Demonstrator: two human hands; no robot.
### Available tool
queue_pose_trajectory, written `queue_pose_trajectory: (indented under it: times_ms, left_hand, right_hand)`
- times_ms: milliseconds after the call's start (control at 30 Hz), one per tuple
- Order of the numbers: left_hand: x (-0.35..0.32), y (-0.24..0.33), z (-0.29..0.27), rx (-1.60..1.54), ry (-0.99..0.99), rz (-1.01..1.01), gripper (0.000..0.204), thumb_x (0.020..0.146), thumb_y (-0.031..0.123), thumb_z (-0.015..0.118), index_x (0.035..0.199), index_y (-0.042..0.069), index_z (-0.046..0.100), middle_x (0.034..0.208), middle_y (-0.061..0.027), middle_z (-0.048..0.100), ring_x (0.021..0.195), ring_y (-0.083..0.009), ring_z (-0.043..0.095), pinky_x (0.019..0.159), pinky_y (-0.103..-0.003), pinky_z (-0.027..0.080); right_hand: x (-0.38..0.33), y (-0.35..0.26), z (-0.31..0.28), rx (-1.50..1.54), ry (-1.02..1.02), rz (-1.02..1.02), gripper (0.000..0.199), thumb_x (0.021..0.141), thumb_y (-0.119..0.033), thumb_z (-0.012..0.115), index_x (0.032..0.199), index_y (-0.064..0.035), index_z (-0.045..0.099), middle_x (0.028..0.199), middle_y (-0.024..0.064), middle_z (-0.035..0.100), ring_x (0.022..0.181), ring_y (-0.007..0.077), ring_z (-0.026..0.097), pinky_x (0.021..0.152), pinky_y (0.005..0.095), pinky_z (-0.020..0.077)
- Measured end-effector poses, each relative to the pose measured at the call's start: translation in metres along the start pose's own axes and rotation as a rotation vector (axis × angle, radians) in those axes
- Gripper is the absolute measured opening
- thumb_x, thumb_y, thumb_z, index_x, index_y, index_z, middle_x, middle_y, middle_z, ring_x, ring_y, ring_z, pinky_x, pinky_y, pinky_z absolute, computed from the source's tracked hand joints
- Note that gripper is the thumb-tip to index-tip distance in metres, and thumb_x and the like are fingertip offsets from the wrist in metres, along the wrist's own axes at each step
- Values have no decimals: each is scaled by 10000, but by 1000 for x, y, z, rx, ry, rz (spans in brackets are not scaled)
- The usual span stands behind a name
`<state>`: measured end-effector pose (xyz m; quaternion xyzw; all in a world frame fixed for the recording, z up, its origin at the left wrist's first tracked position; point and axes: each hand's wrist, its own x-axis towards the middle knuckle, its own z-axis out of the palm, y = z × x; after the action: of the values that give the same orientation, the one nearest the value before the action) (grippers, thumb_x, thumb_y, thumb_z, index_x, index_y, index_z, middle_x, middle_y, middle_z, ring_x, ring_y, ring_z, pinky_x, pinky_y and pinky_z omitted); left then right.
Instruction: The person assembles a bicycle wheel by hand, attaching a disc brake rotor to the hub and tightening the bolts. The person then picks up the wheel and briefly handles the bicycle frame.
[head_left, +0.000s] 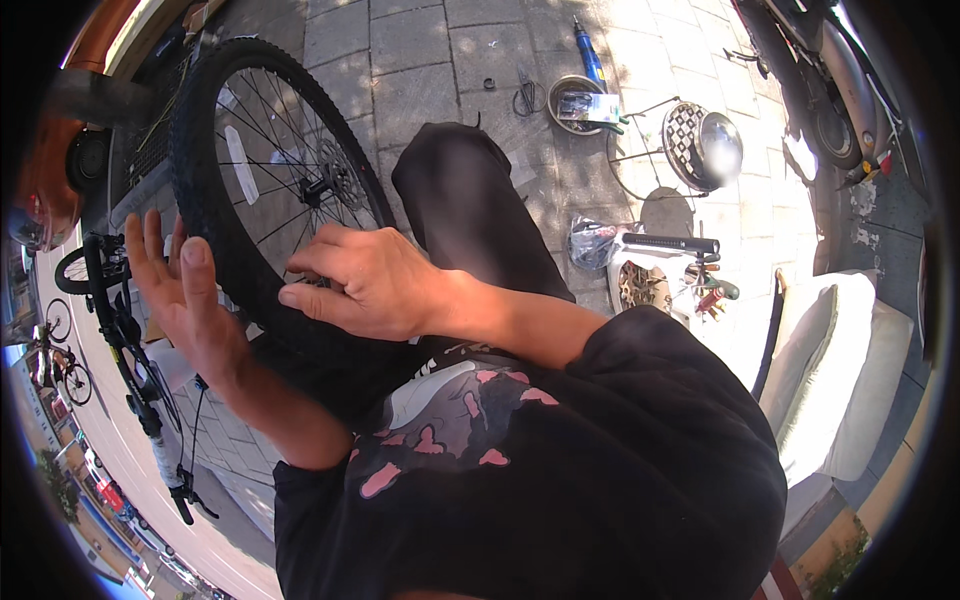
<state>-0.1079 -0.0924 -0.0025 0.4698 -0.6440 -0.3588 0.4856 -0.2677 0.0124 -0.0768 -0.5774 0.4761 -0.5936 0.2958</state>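
A bicycle wheel [205, 165] with a black knobby tyre, thin dark spokes and a disc rotor [342, 172] on its hub stands in front of me, left of my knee. My left hand [195, 310] is open beside the tyre's outer left side, with the thumb and fingers spread. My right hand [375, 280] is over the wheel's near part, at the inner edge of the rim. Its thumb and fingers are curled toward each other; what they pinch, if anything, I cannot make out. A white label [241, 165] shows between the spokes.
On the paving at the far right are a metal bowl [577, 105] with a package in it, a blue tool [590, 55], scissors [528, 97] and a round-seated metal stool [685, 145]. A bicycle frame [125, 340] stands left. A white cushioned seat [830, 375] is at right.
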Motion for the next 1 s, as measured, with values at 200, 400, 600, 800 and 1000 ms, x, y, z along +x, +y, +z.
queue_pose_trajectory:
  times_ms: [200,400,600,800,1000]
  left_hand:
    - [3,12,28,589,-71,251,649,1010,208,750,1586,99,470,1599,-169,487,1482,-307,461,1203,-443,389]
    - [41,1,31,728,-94,343,326,1049,169,692,1362,82,706,1490,-90,634,1409,-264,560,1197,-407,408]
    - [45,2,45,581,-39,210,312,1045,139,692,1324,-1,699,1468,-127,652,1379,-260,594,1136,-361,477]
    - [43,7,52,744,-45,280,257,1071,109,632,1280,-24,699,1468,-171,645,1397,-287,582,1120,-335,500]
    - [34,12,48,878,3,238,212,1071,75,608,1232,-25,702,1495,-187,617,1436,-306,544,1182,-358,447]
  right_hand:
    - [-17,38,-80,-6,293,148,377,1075,-262,653,789,-18,623,683,129,622,557,290,599,533,370,467]
    - [-166,285,-197,-547,573,926,371,1020,-322,598,1061,4,770,1011,247,768,1032,398,744,924,459,556]
    - [-145,361,-180,-712,74,1113,457,972,-353,625,1275,-23,715,1244,260,722,1200,432,682,1044,505,524]
    - [-88,455,-161,-909,-119,1074,467,950,-349,684,1303,-44,687,1316,257,672,1236,431,649,1062,519,517]
    - [-67,480,-149,-966,-319,1146,474,937,-346,704,1286,-33,636,1368,232,635,1250,427,647,1028,515,544]
